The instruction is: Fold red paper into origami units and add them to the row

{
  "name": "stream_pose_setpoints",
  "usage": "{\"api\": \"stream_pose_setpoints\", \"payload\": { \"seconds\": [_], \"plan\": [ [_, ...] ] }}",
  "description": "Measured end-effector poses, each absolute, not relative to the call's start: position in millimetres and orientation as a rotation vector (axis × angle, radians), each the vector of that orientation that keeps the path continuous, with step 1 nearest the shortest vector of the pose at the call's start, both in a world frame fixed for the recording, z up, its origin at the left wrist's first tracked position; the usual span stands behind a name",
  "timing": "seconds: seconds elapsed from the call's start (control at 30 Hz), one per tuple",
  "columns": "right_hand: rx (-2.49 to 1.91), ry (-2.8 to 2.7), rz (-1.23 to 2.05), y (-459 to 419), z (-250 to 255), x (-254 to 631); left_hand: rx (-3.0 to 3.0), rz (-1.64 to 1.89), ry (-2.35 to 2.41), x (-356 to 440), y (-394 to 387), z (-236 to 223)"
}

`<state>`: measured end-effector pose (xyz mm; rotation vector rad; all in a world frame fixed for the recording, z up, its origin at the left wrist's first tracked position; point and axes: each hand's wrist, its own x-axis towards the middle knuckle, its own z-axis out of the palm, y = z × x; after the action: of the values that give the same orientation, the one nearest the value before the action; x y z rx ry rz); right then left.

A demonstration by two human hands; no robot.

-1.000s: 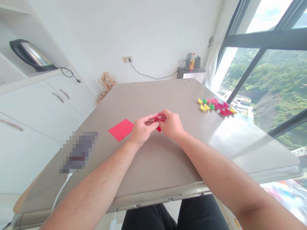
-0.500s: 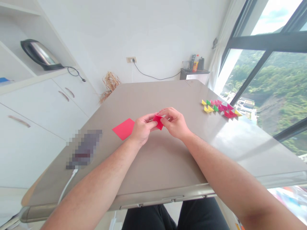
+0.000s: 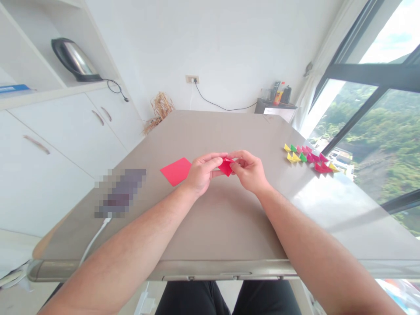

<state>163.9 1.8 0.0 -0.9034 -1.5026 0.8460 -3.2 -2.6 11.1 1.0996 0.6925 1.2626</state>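
Note:
A small folded red paper (image 3: 226,167) is held above the middle of the table, with creases and a point facing down. My left hand (image 3: 204,172) pinches its left side between thumb and fingers. On the opposite side my right hand (image 3: 248,169) grips it, thumb in front and fingers behind. Fingertips hide parts of the paper's edges. Just left of my left hand, a flat red sheet of paper (image 3: 175,171) lies on the table, its right corner covered by that hand.
Several folded paper boats (image 3: 308,157) in yellow, green, pink and red stand at the table's right side by the window. A blurred-out dark device (image 3: 121,192) with a white cable (image 3: 95,238) lies on the left of the grey-brown table (image 3: 219,232).
The view has tilted and shifted, so most things appear further right. Between my fingers the red paper has changed shape, its top now looking parted. Both hands still hold it.

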Motion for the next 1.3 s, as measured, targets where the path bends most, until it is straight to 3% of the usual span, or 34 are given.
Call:
{"api": "stream_pose_setpoints", "payload": {
  "seconds": [0.57,1.3],
  "plan": [
    [-0.887,-1.593,0.626,-6,9,167,1.12,1.212,0.767,-3,-1,7],
    [-0.935,-1.73,0.604,-7,15,172,1.181,1.081,0.818,0,-5,13]
  ]
}}
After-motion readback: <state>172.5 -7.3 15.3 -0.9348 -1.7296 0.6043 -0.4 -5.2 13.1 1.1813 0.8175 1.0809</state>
